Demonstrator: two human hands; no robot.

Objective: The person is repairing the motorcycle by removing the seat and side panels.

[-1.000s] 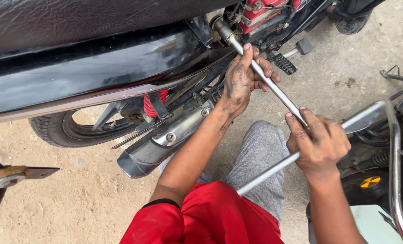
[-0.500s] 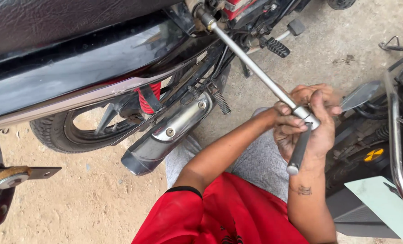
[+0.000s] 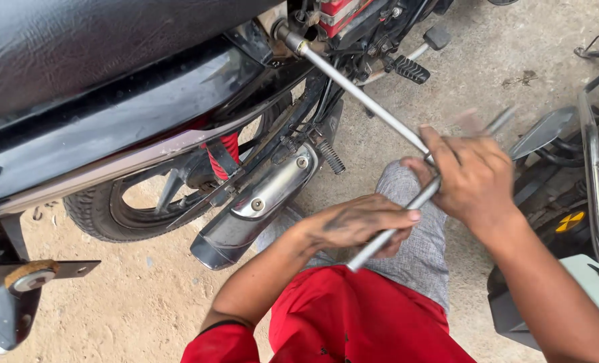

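Black motorcycle [image 3: 111, 114] over sandy ground; chrome exhaust [image 3: 259, 202] by rear tyre [image 3: 98, 215]. Long steel T-handle socket wrench [image 3: 360, 94] runs from engine down to crossbar. Right hand [image 3: 471, 175] closed round the joint, left hand [image 3: 360, 222] closed on the crossbar's lower end.

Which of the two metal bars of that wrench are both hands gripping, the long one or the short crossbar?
The crossbar: left hand holds its lower end, right hand its upper part. The long shaft runs untouched up to the motorcycle.

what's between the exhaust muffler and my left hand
In the head view, only bare sandy ground and part of the grey trouser knee separate the muffler from the left hand.
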